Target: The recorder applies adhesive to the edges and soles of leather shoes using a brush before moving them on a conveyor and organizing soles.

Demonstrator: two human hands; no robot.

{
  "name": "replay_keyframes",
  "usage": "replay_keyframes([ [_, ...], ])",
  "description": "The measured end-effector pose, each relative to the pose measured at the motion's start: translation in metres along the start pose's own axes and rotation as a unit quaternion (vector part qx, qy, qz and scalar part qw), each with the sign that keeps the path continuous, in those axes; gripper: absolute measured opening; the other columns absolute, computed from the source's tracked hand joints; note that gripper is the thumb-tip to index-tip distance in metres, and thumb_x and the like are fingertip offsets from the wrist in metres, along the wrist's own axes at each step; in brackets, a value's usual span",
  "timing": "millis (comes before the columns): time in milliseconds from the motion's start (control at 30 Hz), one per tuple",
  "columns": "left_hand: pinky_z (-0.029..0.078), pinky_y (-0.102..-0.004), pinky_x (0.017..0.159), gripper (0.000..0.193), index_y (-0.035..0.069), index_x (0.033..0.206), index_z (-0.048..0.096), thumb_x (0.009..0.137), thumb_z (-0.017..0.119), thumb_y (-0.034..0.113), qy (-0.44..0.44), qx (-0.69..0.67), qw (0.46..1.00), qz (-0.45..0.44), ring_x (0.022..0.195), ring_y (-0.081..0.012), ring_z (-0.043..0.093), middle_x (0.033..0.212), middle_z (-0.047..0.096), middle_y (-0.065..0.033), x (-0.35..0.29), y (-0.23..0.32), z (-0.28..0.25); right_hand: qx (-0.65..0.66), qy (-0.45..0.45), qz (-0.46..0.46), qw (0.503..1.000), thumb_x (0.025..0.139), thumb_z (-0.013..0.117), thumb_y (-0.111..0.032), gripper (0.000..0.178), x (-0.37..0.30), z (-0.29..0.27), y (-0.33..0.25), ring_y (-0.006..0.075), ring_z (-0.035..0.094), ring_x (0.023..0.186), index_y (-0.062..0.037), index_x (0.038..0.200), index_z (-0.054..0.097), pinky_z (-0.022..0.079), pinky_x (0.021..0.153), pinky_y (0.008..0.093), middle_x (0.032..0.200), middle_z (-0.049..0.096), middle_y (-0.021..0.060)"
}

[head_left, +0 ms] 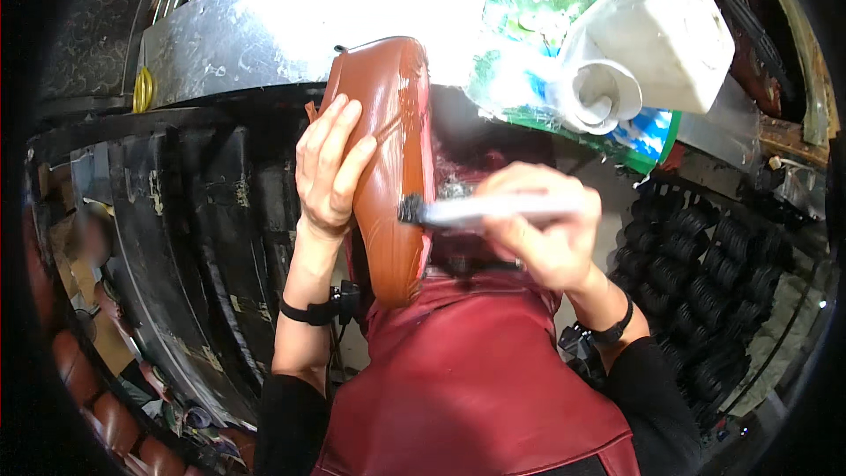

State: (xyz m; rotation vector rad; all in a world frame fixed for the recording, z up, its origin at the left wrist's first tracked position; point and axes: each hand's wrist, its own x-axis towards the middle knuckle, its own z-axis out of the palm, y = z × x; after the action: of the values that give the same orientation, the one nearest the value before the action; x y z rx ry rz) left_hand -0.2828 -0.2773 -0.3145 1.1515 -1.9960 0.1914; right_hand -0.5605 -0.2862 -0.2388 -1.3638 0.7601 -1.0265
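My left hand (330, 163) grips a brown leather shoe (381, 137) by its side, fingers laid over the upper and the thumb hidden. The shoe lies on its side above my lap, one end toward the metal table and the other against my dark red apron (476, 370). A pinkish strip runs along its right edge. In my right hand (551, 220) is a brush (467, 210) with a pale handle, blurred by motion. Its dark bristles meet the shoe's lower side, close to that edge.
A cut-open white plastic jug (656, 35) rests on a stained green and blue sheet (542, 0) on the metal table (220, 44). Stacked black soles (705, 273) stand at right. Black racks or panels (150, 220) fill the left, with brown shoes (110, 423) beyond.
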Motion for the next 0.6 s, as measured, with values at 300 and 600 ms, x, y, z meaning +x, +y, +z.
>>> replay_keyframes([
  [300,0.053,-0.0466,0.103,0.034,0.004,0.127,0.064,0.094,0.068,0.011,-0.011,0.032,0.999,-0.005,0.126,-0.0389,0.066,0.136,0.067,-0.0214,0.011,0.017,-0.003,0.047,-0.053,0.054,0.996,0.088,0.077,0.002,0.029,-0.029,-0.006,-0.049,0.0219,0.075,0.077,0.0093,0.116,0.073,0.062,0.067,0.0321,0.096,0.077,0.0193],
  [600,0.052,-0.0467,0.102,0.047,0.003,0.134,0.064,0.087,0.069,0.009,-0.031,0.037,0.997,-0.053,0.122,-0.0386,0.067,0.134,0.067,-0.0201,0.042,0.026,-0.008,-0.001,0.013,-0.020,1.000,0.083,0.077,0.006,0.010,-0.009,-0.001,-0.073,0.0197,0.072,0.075,0.0113,0.090,0.072,0.057,0.065,0.0308,0.086,0.074,0.0206],
])
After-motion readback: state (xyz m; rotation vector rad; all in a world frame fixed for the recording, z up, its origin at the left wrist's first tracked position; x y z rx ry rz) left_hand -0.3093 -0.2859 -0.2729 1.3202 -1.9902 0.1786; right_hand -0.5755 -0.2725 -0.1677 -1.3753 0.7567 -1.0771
